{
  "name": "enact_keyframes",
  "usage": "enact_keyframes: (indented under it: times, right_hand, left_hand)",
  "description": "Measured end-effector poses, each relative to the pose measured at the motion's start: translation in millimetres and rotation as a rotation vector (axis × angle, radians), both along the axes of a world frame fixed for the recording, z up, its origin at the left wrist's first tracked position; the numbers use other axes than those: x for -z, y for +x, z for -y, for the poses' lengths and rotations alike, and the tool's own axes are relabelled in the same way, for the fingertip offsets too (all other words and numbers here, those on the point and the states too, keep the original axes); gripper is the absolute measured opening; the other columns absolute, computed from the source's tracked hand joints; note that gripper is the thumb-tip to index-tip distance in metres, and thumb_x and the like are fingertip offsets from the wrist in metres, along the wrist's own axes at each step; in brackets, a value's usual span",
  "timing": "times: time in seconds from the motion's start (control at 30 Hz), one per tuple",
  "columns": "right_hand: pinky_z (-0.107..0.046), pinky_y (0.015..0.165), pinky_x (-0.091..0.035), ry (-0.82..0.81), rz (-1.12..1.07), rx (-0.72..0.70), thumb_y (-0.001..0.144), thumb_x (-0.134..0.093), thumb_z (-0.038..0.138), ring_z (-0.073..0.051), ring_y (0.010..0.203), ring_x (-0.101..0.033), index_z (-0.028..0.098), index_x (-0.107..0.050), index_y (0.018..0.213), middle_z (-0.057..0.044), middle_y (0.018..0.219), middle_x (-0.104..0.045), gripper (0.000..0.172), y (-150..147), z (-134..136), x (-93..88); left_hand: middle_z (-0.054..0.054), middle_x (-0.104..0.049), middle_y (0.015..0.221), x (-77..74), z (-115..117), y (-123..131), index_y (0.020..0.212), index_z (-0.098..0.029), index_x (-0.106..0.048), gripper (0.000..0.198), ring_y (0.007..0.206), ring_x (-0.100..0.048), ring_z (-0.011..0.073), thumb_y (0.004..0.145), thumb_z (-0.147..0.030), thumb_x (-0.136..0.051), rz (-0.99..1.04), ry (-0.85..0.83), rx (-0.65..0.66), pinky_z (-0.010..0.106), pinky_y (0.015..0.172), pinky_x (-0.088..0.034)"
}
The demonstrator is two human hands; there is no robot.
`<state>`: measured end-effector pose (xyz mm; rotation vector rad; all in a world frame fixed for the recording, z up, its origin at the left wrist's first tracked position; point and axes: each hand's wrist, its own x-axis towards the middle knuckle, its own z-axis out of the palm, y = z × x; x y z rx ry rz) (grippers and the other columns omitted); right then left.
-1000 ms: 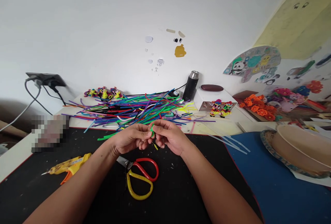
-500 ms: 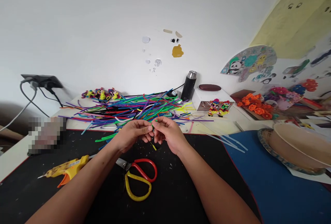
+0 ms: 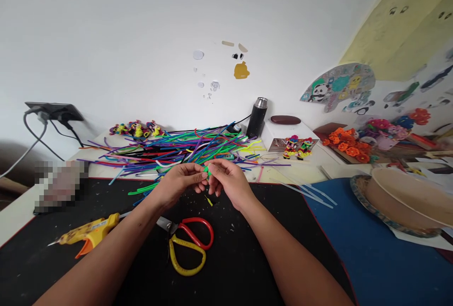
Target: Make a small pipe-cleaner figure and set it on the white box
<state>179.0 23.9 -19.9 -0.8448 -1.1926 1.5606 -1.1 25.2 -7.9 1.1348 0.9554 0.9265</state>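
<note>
My left hand [image 3: 184, 181] and my right hand [image 3: 228, 181] meet above the far edge of the black mat [image 3: 233, 268]. Between their fingertips both pinch a small green piece of pipe cleaner [image 3: 207, 170], mostly covered by the fingers. A short yellow-green scrap [image 3: 209, 201] lies on the mat just below. Behind the hands spreads a heap of colourful pipe cleaners [image 3: 170, 150]. Nearer to me, scissors with one red and one yellow handle [image 3: 187, 255] rest beside my left forearm.
A yellow glue gun [image 3: 94, 234] lies at the left. Behind stand a black flask [image 3: 257, 117], a white box [image 3: 279, 131] and small pipe-cleaner figures [image 3: 296, 147]. Clear sticks [image 3: 311, 194] and a large bowl [image 3: 406, 197] are on the right, over the blue mat [image 3: 375, 259].
More of the green piece shows between my fingertips now. My hands have otherwise stayed close together, and the view has shifted slightly.
</note>
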Motion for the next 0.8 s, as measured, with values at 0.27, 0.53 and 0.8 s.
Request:
enact_keyframes:
  times: [0.27,0.53,0.8]
  right_hand:
    - [-0.019,0.037,-0.039,-0.045,-0.038,0.028,0.08,-0.081,0.055,-0.015,0.047,-0.068,0.02,-0.065,0.095,0.001,0.066,-0.07,0.042,-0.8,-1.3,2.0]
    - [-0.018,0.037,-0.039,-0.098,-0.054,0.009,0.078,-0.079,0.067,-0.016,0.048,-0.071,0.02,-0.064,0.097,0.0,0.069,-0.072,0.053,-1.9,-2.1,4.8]
    - [-0.018,0.036,-0.037,-0.111,-0.071,0.033,0.076,-0.081,0.066,-0.014,0.046,-0.068,0.019,-0.063,0.09,0.001,0.068,-0.071,0.053,-1.3,-3.6,5.1]
  left_hand:
    - [0.003,-0.072,0.069,-2.8,0.8,1.9,0.089,-0.015,-0.077,0.043,0.06,-0.065,0.0129,0.064,-0.044,-0.097,0.135,-0.032,-0.064,0.022,0.055,-0.05]
    - [0.002,-0.073,0.071,-3.5,0.5,1.1,0.087,-0.018,-0.075,0.04,0.064,-0.065,0.0159,0.073,-0.054,-0.087,-0.139,0.213,-0.128,0.027,0.062,-0.052]
    - [0.003,-0.074,0.08,-0.9,7.2,2.9,0.091,-0.021,-0.074,0.032,0.071,-0.067,0.0192,0.084,-0.053,-0.074,-0.401,0.432,-0.256,0.028,0.064,-0.052]
